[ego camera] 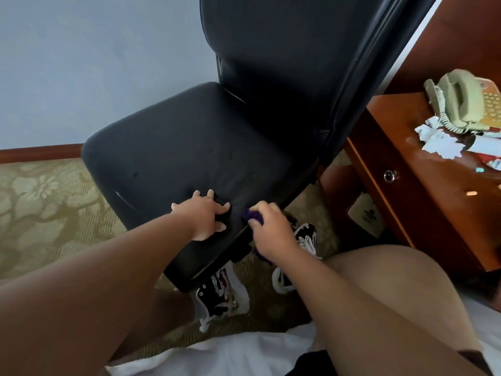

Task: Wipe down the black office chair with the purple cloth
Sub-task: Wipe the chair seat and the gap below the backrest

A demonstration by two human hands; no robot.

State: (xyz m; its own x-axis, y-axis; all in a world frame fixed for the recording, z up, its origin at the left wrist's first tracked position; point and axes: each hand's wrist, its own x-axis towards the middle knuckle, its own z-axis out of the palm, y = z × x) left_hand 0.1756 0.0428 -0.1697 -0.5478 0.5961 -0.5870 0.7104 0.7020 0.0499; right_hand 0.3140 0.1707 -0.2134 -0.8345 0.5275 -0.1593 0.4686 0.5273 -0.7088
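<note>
Right hand (271, 230) gripping purple cloth (252, 216) at black office chair (189, 147) seat edge; left hand (206, 215) fingers (210, 193) spread flat just beside, bracing. Backrest (284, 63) beyond fingers probably pending.

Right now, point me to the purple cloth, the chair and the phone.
purple cloth (250, 215): head view, bunched part showing at the seat's near edge.
black office chair (189, 156): head view, middle of the seat.
telephone (458, 93): head view, on the handset.

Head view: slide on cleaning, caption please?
Right hand holds a crumpled purple cloth against the black padded office chair; left hand rests on its seat.
</note>
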